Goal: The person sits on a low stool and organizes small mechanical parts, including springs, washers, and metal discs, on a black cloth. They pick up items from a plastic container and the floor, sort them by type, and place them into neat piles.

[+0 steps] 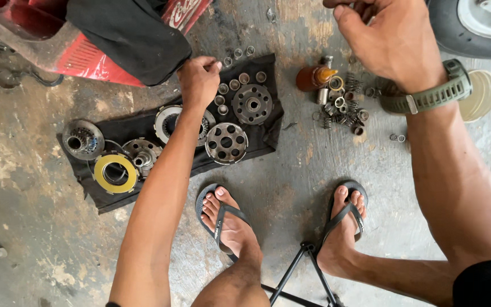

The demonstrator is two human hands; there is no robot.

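Left hand (199, 79) is reaching out over the black cloth (120, 196), fingers curled in and tips pressed together near the thumb, as if pinching something small; I cannot tell what, if anything, is between them. It is hovering just beside a row of small rollers (223, 98) lying on the cloth, next to a round hub (252, 104) with holes. Below the forearm a perforated plate (227, 142) is lying flat, and a ring-shaped clutch disc (169, 120) is partly hiding under the wrist. Further left on the cloth, a yellow ring (115, 173) and a splined gear (83, 139) are sitting near each other.

Right hand (390, 40) is hanging higher, close to the camera, fingers loosely bent and bunched at the top edge; whether it is gripping anything is out of view. A green watch (434, 95) is wrapping that wrist. Beneath it, springs (345, 111) and an orange bottle (313, 77) are lying on the concrete floor (29, 170).
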